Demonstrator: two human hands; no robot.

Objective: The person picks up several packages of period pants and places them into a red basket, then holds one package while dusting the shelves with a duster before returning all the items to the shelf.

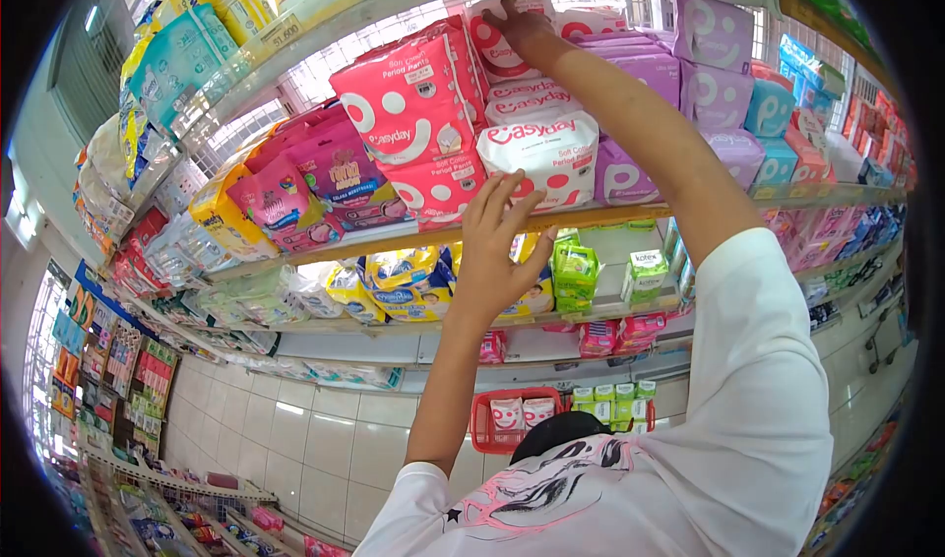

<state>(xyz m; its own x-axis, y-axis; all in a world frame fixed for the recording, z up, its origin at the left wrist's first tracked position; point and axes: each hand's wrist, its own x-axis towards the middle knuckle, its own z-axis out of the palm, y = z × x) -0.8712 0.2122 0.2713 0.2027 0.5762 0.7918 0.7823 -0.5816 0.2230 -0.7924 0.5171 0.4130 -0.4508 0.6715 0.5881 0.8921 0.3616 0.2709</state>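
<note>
My right hand [520, 28] reaches to the back of the shelf, its fingers spread against a red and white Easyday pack [500, 62]. My left hand [504, 247] is open at the shelf edge, fingertips touching the front of a white and red Easyday period pants pack [551, 154]. Behind that pack, more white-topped packs [522, 94] are stacked. Larger red period pants packs [406, 104] stand just left of it. Purple packs [625, 173] sit to the right, partly behind my right forearm.
A shelf rail [364, 246] runs below the packs, with yellow-blue packs [402, 286] and green packs [574, 272] on the shelf underneath. Overhead is another shelf edge [413, 6]. On the tiled floor [325, 449] stands a red basket [479, 424] holding packs, beside green boxes [610, 404].
</note>
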